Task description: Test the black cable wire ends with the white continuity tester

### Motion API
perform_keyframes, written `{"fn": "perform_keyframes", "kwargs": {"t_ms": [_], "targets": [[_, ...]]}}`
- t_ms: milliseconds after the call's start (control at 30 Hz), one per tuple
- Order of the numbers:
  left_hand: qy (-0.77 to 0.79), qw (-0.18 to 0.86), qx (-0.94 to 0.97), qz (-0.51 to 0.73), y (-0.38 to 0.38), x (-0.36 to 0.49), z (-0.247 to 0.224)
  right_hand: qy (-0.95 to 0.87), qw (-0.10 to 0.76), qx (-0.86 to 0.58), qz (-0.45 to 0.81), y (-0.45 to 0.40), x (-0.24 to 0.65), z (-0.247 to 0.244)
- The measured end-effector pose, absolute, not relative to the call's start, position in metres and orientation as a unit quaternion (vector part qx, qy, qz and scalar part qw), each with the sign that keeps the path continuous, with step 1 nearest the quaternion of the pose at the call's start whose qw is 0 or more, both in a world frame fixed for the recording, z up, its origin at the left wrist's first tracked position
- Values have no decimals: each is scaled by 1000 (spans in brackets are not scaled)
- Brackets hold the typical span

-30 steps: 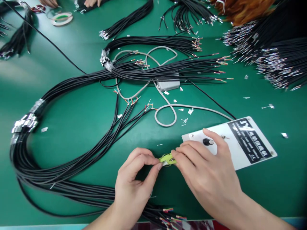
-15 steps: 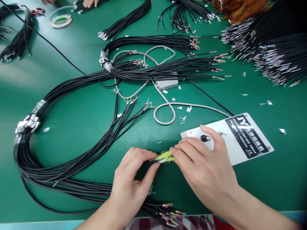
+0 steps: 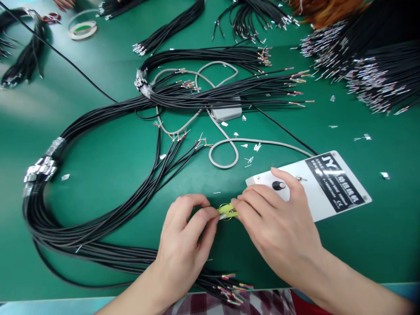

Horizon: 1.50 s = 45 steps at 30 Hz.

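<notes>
The left hand [image 3: 185,238] has just drawn its fingers in, thumb and fingertips now closed at the left end of a small yellow-green tool [image 3: 226,211], so both hands meet there; whatever they pinch is too small to tell. The right hand [image 3: 278,218] grips the tool's right end, beside the white control panel [image 3: 323,210]. Black cables [image 3: 95,218] curve at left.

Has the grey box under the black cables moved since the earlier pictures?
No, the grey box keeps its place beside the pale scrap near its right corner.

head-worn view, looking forward and down
</notes>
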<state>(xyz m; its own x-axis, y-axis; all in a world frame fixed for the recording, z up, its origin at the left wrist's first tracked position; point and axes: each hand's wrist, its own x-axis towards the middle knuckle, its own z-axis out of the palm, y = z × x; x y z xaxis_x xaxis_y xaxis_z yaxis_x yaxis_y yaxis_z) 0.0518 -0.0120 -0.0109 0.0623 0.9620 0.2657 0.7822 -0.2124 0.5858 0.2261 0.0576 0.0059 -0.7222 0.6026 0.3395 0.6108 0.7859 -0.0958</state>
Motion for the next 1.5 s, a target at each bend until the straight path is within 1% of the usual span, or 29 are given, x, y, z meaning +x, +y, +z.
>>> {"fn": "perform_keyframes", "kwargs": {"t_ms": [133,300,633,867,1500], "targets": [[625,163,695,315,-12,56,-12,-929,177,-324,-14,58,227,6],[647,195,650,349,-14,60,-13,-929,177,-326,-10,58,226,6],[628,251,622,394,-11,62,-14,-931,164,-327,-9,56,228,6],[621,283,613,398,-11,60,-15,-932,157,-325,-14,56,228,7],[630,301,571,433,-18,58,-18,-932,157,-328,-11,57,228,5]]}}
